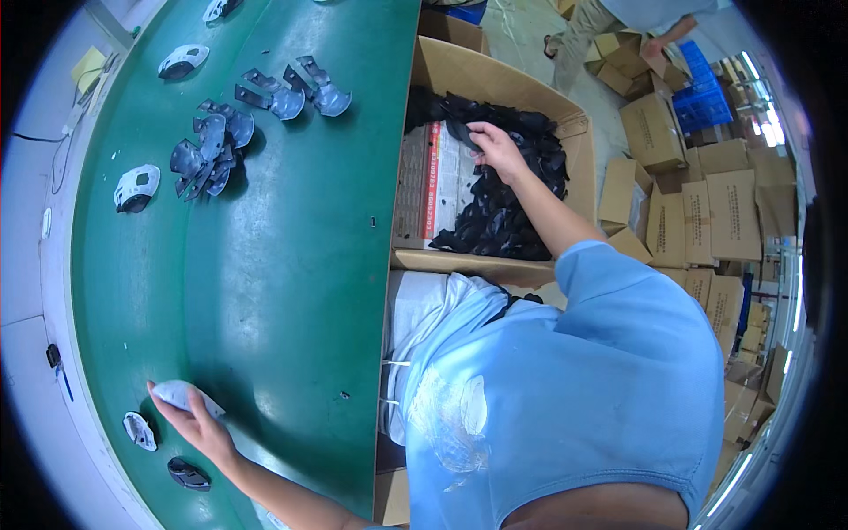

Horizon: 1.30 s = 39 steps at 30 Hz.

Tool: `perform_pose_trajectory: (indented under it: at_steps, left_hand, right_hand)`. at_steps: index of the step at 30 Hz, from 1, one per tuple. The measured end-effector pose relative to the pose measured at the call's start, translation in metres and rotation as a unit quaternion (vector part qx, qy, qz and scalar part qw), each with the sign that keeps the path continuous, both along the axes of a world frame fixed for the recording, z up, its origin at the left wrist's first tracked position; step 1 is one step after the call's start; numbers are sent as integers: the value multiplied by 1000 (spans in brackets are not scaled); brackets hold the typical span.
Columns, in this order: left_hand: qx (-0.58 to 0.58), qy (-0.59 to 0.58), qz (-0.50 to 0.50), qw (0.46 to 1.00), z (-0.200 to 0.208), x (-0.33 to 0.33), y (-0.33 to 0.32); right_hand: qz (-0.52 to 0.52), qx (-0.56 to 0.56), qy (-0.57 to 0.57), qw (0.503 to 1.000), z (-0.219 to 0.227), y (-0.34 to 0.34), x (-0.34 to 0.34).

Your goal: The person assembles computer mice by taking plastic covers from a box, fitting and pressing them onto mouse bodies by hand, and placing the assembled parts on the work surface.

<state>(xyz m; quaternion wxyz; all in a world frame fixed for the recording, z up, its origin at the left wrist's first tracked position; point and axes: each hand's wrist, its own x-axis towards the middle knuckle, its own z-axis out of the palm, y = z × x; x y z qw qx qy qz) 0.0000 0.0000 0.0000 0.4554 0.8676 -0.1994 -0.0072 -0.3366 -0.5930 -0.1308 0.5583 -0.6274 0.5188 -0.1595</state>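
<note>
Shell (174, 391), white: held over bench (291, 327) in left grip (203, 427), closed on edges. Black part (461, 133): pinched in right grip (501, 154), over box (579, 172). Likely light, stiff, slightly slick, crack-prone at thin edges. Best held lightly by 2 opposite sides.

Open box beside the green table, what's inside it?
Inside the box are a heap of black pieces and a red-striped panel; the right hand is at the pieces. Whatever lies under the heap and panel is covered.

Head cam — wide fisheye, close, facing down @ table (291, 300).
</note>
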Motion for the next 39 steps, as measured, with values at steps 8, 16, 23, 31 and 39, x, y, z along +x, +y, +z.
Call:
perform_pose_trajectory:
  at_steps: [8,16,23,31,39]
  left_hand:
    - [-471,361,14,805,-11,-60,-20]
    - [-444,157,68,880,-8,-105,-76]
    - [-402,6,131,906,-16,-104,-69]
    - [-502,11,137,854,-8,-107,-81]
    - [-526,-3,165,835,-23,-105,-79]
  right_hand:
    - [505,-107,-179,838,189,144,140]
    - [767,-100,-310,553,208,310,255]
    - [595,223,-318,703,176,373,244]
    - [579,-76,-450,675,160,392,253]
    - [417,-214,-497,730,141,407,246]
